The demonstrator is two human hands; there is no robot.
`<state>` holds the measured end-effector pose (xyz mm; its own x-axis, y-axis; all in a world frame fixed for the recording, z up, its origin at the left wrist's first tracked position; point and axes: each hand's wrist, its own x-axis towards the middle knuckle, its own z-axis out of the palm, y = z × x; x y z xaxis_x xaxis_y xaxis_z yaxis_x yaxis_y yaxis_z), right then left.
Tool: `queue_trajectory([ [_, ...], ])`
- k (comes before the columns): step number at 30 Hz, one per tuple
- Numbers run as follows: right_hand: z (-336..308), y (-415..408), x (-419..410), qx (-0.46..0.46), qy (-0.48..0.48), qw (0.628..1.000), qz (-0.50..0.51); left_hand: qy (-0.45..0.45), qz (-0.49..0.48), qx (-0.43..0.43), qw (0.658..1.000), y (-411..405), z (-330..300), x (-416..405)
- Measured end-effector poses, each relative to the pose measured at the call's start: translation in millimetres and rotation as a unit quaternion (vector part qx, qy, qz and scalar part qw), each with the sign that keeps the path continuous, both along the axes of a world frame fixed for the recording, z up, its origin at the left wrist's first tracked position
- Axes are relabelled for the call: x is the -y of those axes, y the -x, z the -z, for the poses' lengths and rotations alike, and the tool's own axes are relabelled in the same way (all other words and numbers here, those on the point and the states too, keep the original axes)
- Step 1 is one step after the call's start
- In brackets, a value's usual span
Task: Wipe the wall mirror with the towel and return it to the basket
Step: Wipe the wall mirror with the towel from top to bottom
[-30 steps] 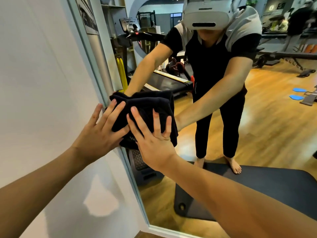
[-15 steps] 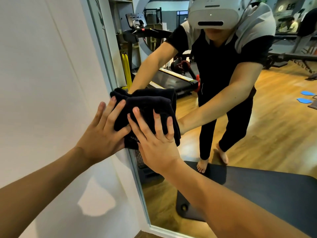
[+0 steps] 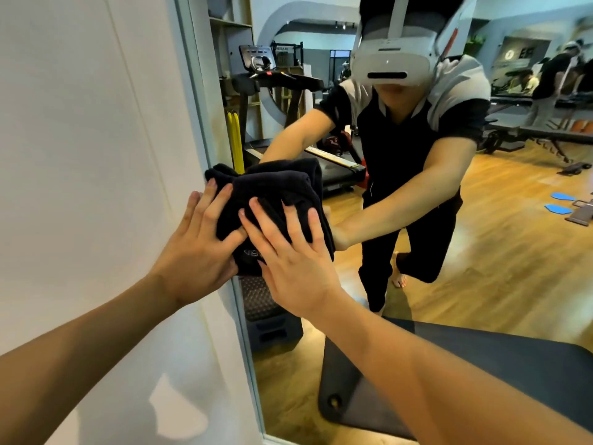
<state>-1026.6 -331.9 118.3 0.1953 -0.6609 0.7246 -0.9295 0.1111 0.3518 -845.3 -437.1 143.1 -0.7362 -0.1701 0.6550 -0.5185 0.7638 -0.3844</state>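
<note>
Both hands lay flat on the black towel (image 3: 276,200), my left hand (image 3: 199,248) and right hand (image 3: 295,261) with fingers straight and spread, pressing and not gripping. That towel was bunched against the wall mirror (image 3: 481,252) at its left frame (image 3: 205,130), beside the white wall (image 3: 80,155). To wipe well, I judged I should keep even pressure through both palms and sweep away from the frame in overlapping passes. I saw no basket.
</note>
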Motion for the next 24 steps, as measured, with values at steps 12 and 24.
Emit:
queue_trajectory([
  [12, 14, 13, -23, 0.012, -0.103, 0.994, -0.039, 0.005, -0.112, -0.050, 0.992, 24, 56, -29],
  [24, 9, 13, -20, 0.031, -0.140, 0.987, -0.071, -0.070, -0.116, -0.061, 0.989, 26, 51, -37],
])
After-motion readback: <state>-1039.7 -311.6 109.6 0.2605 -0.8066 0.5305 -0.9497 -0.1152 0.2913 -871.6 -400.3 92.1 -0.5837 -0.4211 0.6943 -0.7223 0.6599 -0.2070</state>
